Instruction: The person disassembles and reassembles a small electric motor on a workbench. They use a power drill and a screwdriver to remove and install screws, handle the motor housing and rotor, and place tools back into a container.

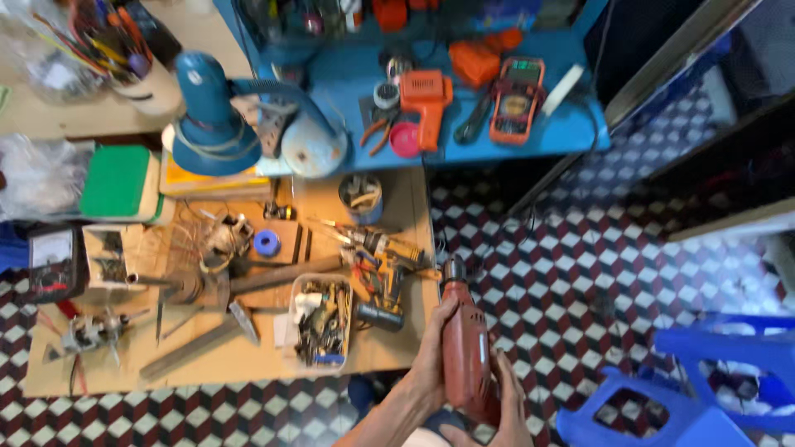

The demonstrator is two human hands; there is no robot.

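Bright even light, soft shadows; slight motion blur, corners perhaps warped

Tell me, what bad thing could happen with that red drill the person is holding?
Both hands, left hand and right hand, grip the red drill out past the edge of the low wooden board. If it slipped, it might drop onto the tiled floor. Its front end points toward the yellow tools and the tray of small parts, so a forward swing could knock them about. The blue plastic stool sits close and might be bumped.
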